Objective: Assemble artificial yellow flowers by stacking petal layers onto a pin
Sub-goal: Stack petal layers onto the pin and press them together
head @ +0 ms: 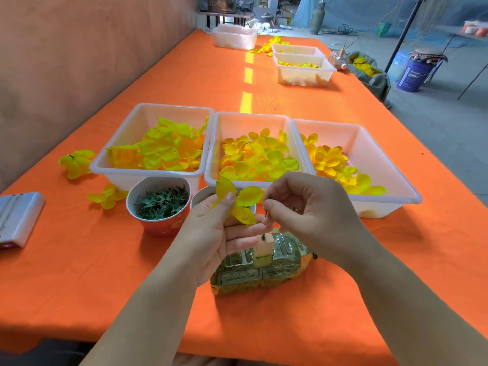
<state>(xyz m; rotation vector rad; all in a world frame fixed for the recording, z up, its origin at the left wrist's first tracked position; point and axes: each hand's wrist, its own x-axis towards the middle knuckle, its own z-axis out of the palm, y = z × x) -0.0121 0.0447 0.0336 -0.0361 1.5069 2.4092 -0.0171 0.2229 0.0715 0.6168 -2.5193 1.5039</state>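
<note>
Nearest me, the person's two bare forearms are reaching in over the orange surface (pixel 79 260), and the hands are meeting just above a small jig. The left hand (pixel 211 233) is holding a yellow petal layer (pixel 247 198), the thumb pressing it against the fingers near its centre while the lobes are fanning up and to the right. The right hand (pixel 311 210) is pinching a small green pin (pixel 267 206) between thumb and forefinger, just beside the petal layer; I cannot tell whether the two are touching.

The petal layer is looking like thin fabric: light, floppy, quick to fold, so it is probably best held close to the middle, as now. The green pin seems stiff, thin and easy to fumble; gripping its shank and leaving the tip free should be serving best.

Directly below, a wooden block (pixel 264 248) is carrying an upright dark spike (pixel 263 236) and sitting on a clear bottle (pixel 250 276) lying on its side. To the left a cup of green calyx pieces (pixel 158 204) is standing, with a second cup (pixel 199 198) half hidden behind the left hand. Beyond, three white bins, the left bin (pixel 118 179), the middle bin (pixel 250 125) and the right bin (pixel 343 136), are holding yellow petals. A finished flower (pixel 75 162) and a loose petal piece (pixel 108 196) are lying further left, near a white device (pixel 18 220).
</note>
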